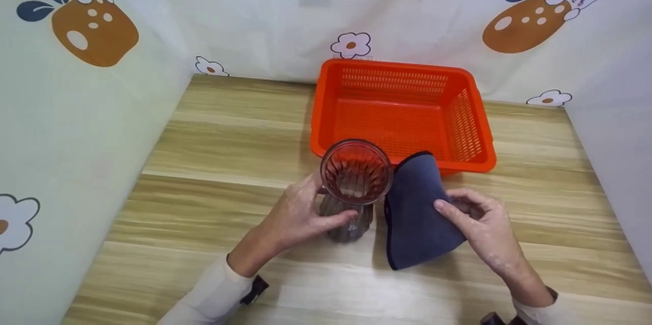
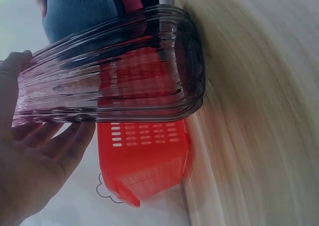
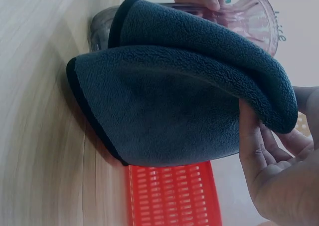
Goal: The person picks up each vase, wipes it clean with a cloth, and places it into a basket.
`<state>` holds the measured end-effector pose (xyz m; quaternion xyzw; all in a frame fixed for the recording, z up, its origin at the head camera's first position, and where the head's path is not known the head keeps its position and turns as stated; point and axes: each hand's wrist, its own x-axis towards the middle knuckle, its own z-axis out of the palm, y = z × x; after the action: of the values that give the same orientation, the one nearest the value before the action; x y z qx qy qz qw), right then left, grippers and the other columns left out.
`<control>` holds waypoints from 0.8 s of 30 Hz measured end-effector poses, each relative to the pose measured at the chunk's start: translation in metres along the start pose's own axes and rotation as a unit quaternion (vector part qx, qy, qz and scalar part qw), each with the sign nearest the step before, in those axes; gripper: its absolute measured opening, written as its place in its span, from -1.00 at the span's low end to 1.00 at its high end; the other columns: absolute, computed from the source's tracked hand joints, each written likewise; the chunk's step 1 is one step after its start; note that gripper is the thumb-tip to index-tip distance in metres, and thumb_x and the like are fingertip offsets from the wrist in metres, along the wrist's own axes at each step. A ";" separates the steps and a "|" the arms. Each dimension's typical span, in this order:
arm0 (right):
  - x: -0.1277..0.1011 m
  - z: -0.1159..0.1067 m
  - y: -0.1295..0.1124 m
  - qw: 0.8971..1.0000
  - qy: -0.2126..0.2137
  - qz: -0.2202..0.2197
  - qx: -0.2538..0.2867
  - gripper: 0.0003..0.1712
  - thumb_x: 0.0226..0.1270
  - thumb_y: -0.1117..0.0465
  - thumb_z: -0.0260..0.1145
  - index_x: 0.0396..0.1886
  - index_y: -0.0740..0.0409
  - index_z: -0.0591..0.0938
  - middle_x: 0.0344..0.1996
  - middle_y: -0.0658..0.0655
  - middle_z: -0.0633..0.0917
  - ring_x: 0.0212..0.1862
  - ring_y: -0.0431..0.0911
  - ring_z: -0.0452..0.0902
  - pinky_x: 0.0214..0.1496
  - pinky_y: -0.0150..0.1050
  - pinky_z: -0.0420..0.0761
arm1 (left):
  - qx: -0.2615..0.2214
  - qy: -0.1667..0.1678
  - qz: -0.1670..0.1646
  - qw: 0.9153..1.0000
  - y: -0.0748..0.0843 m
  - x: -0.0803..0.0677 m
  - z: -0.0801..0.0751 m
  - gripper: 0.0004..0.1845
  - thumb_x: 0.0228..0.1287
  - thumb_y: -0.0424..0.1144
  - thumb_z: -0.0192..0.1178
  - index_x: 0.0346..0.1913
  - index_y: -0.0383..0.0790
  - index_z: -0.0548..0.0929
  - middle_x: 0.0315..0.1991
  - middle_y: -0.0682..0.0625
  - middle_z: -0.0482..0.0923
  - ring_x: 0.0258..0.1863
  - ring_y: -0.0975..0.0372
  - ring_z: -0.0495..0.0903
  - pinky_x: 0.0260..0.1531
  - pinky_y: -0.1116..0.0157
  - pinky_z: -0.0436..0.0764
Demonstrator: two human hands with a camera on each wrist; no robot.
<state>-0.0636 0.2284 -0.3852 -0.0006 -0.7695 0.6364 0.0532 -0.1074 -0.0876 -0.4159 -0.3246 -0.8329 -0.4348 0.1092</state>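
Note:
A ribbed glass vase with a flared rim stands out in front of the basket, gripped by my left hand with the thumb across its front. In the left wrist view the clear ribbed body of the vase fills the upper middle, its base near the tabletop. My right hand pinches a folded grey-blue cloth with dark edging, just right of the vase. The right wrist view shows the fuzzy cloth draped from the fingers, hiding part of the vase behind it.
Behind both hands, a red-orange plastic basket with slotted walls sits on the wood-grain table near the back. Printed fabric walls enclose the table at the back and sides.

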 end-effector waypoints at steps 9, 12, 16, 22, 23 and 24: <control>0.000 0.007 -0.003 1.000 -0.003 -0.017 -0.005 -0.82 0.19 0.57 0.43 -0.19 0.42 0.73 -0.35 0.22 0.76 -0.35 -0.10 0.71 -0.32 -0.35 0.67 | 0.004 0.012 0.010 1.000 0.001 0.001 0.005 -0.12 0.16 0.05 0.52 0.43 -0.24 0.36 0.21 -0.09 0.58 0.05 0.16 0.64 -0.02 0.16 0.67; 0.000 0.009 -0.004 0.999 -0.009 -0.041 -0.012 -0.81 0.22 0.57 0.41 -0.16 0.42 0.74 -0.28 0.22 0.76 -0.31 -0.10 0.72 -0.29 -0.35 0.68 | 0.008 0.018 0.016 1.000 0.002 0.001 0.006 -0.12 0.14 0.07 0.52 0.42 -0.25 0.37 0.18 -0.08 0.59 -0.02 0.18 0.68 -0.12 0.25 0.70; 0.000 0.013 -0.006 0.997 -0.011 -0.076 -0.022 -0.79 0.26 0.57 0.37 -0.11 0.42 0.74 -0.20 0.16 0.77 -0.24 -0.14 0.71 -0.23 -0.35 0.69 | 0.007 0.022 0.019 1.000 0.002 0.003 0.007 -0.10 0.13 0.08 0.53 0.43 -0.25 0.37 0.15 -0.06 0.61 -0.03 0.18 0.69 -0.16 0.36 0.68; -0.001 0.021 -0.012 0.992 -0.023 -0.128 0.006 -0.81 0.29 0.57 0.35 -0.11 0.43 0.72 -0.21 0.17 0.72 -0.16 -0.10 0.70 -0.18 -0.34 0.70 | 0.012 0.028 0.028 0.999 0.003 0.005 0.012 -0.08 0.09 0.11 0.54 0.43 -0.23 0.39 0.17 -0.03 0.61 -0.05 0.20 0.70 -0.20 0.37 0.69; -0.001 0.022 -0.012 0.990 -0.030 -0.136 0.013 -0.81 0.29 0.58 0.34 -0.12 0.43 0.71 -0.22 0.17 0.71 -0.15 -0.10 0.69 -0.17 -0.33 0.70 | 0.017 0.029 0.029 0.999 0.004 0.005 0.013 -0.09 0.08 0.12 0.54 0.41 -0.21 0.40 0.17 -0.02 0.61 -0.06 0.21 0.70 -0.21 0.36 0.69; -0.001 0.024 -0.013 0.989 -0.037 -0.143 0.022 -0.82 0.30 0.58 0.33 -0.12 0.43 0.71 -0.23 0.18 0.70 -0.14 -0.08 0.69 -0.18 -0.33 0.70 | 0.021 0.031 0.030 0.999 0.004 0.006 0.014 -0.09 0.07 0.14 0.54 0.40 -0.20 0.41 0.17 -0.01 0.61 -0.08 0.22 0.71 -0.20 0.34 0.70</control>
<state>-0.0641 0.2024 -0.3767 0.1343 -0.7490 0.6385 0.1156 -0.1077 -0.0727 -0.4188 -0.3336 -0.8279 -0.4235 0.1547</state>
